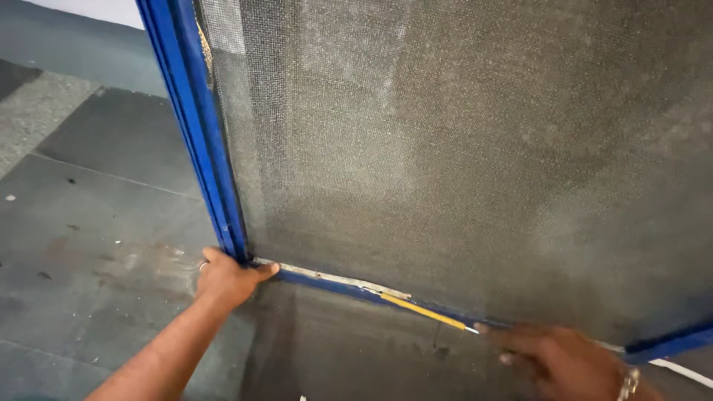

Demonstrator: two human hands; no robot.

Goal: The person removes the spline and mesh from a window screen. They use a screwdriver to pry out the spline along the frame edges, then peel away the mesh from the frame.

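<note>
A large blue metal frame (194,126) with dusty grey mesh (460,148) stands on the floor, leaning. My left hand (226,278) grips its lower left corner, thumb lying along the bottom rail (327,284). My right hand (553,356), blurred and wearing a bracelet, holds a thin yellow strip (427,312) by its end against the bottom rail; the strip runs left along the rail groove. A pale strip shows on the rail just right of my left thumb.
Dark grey stone floor tiles (96,215) with scuffs and small debris spread to the left and below. A lighter speckled tile (37,111) lies at far left. A white cord or strip (679,370) trails at the lower right.
</note>
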